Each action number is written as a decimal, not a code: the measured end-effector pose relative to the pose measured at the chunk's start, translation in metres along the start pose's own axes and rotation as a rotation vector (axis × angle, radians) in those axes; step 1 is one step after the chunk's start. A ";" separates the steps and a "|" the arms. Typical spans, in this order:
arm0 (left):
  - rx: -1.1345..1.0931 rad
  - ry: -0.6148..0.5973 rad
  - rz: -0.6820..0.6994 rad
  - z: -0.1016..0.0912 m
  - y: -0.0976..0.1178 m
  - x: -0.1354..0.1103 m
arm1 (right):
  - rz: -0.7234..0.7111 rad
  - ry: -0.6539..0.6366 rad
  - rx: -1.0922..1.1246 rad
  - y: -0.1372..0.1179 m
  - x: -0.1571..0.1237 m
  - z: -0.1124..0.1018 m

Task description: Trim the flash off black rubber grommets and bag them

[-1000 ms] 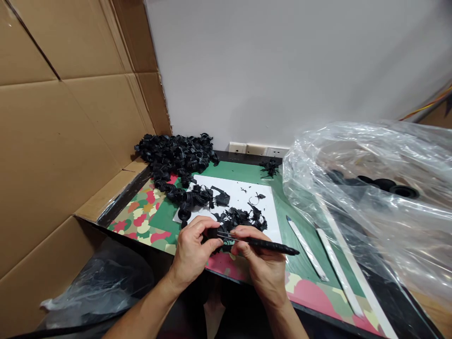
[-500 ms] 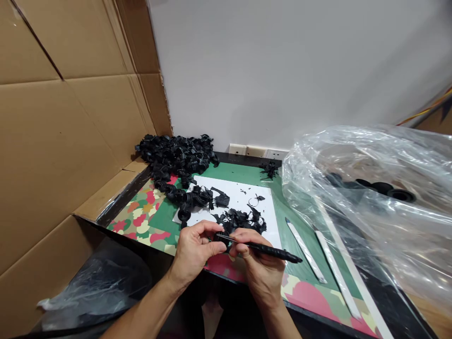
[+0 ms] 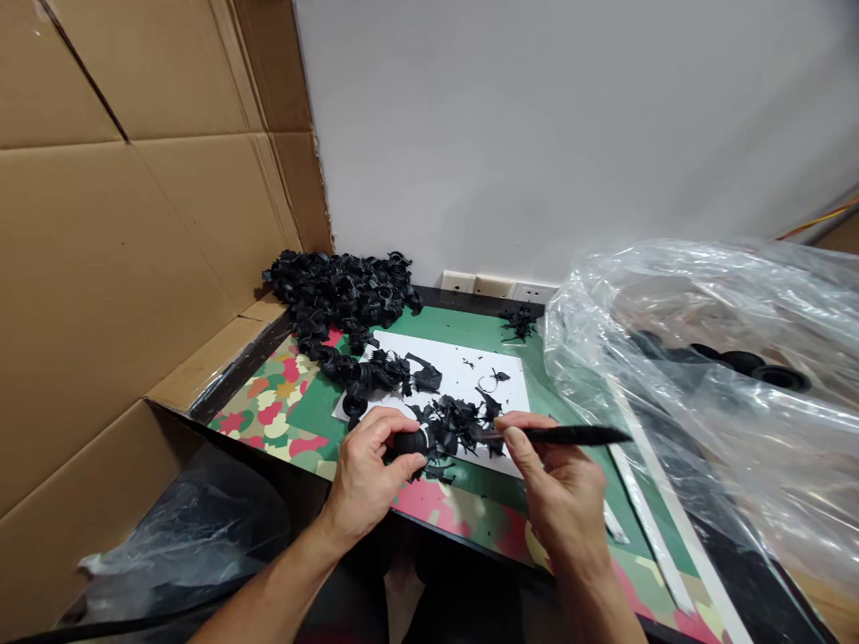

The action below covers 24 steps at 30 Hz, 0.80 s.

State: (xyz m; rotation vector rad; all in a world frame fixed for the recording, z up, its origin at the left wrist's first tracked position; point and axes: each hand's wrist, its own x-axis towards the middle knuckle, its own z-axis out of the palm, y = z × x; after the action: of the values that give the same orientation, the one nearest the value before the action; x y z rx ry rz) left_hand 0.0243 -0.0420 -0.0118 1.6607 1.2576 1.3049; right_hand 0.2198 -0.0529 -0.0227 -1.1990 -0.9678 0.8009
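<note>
My left hand [image 3: 369,470] is closed around a small black ribbed rubber bellows [image 3: 409,442], thumb and fingers pinching its sides above the table's front edge. To the right, my right hand [image 3: 560,478] grips a slim black pen-shaped tool [image 3: 577,435] with a thin tip. The tip points left and is blurred over a heap of torn black rubber scraps [image 3: 456,420]; whether it touches them I cannot tell. The scraps lie on a white sheet [image 3: 514,385], just beyond both hands.
A large pile of black ribbed parts [image 3: 342,291] lies at the back left beside a cardboard wall [image 3: 167,224]. More scraps [image 3: 518,320] sit near the wall sockets [image 3: 493,286]. At right are a white-wrapped strip [image 3: 648,523] and a clear plastic bag [image 3: 684,277] with black round parts.
My right hand has moved right with the tool, drawing its tip away from the bellows toward the scraps. My left hand stays nearly in place, and the bellows shows more fully.
</note>
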 end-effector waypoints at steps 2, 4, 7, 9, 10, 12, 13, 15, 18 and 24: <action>0.065 0.000 0.037 0.000 0.000 -0.001 | 0.017 -0.002 0.010 0.000 -0.002 0.004; 0.143 -0.002 0.080 0.001 0.001 -0.001 | 0.080 -0.021 0.069 0.000 -0.006 0.010; 0.257 -0.013 0.135 0.002 0.001 -0.002 | 0.137 -0.113 -0.033 0.000 -0.011 0.022; 0.322 -0.023 0.165 0.002 0.001 -0.002 | 0.123 -0.207 -0.125 0.000 -0.014 0.030; 0.352 -0.025 0.180 0.003 0.001 -0.002 | 0.112 -0.252 -0.161 0.001 -0.016 0.034; 0.406 -0.021 0.214 0.004 0.002 -0.002 | 0.078 -0.319 -0.222 0.002 -0.018 0.041; 0.427 -0.016 0.232 0.005 0.003 -0.002 | 0.053 -0.339 -0.250 0.003 -0.018 0.044; 0.453 -0.009 0.264 0.006 0.004 -0.002 | 0.005 -0.356 -0.287 0.003 -0.019 0.050; 0.469 0.006 0.301 0.008 0.005 -0.002 | -0.050 -0.344 -0.334 0.001 -0.021 0.054; 0.268 -0.038 0.174 0.006 0.005 0.000 | -0.039 -0.282 -0.242 -0.001 -0.020 0.048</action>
State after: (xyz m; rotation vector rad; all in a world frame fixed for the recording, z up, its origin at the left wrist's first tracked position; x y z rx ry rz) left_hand 0.0317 -0.0436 -0.0089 2.0116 1.3359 1.2397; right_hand 0.1675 -0.0524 -0.0216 -1.2904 -1.3465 0.8539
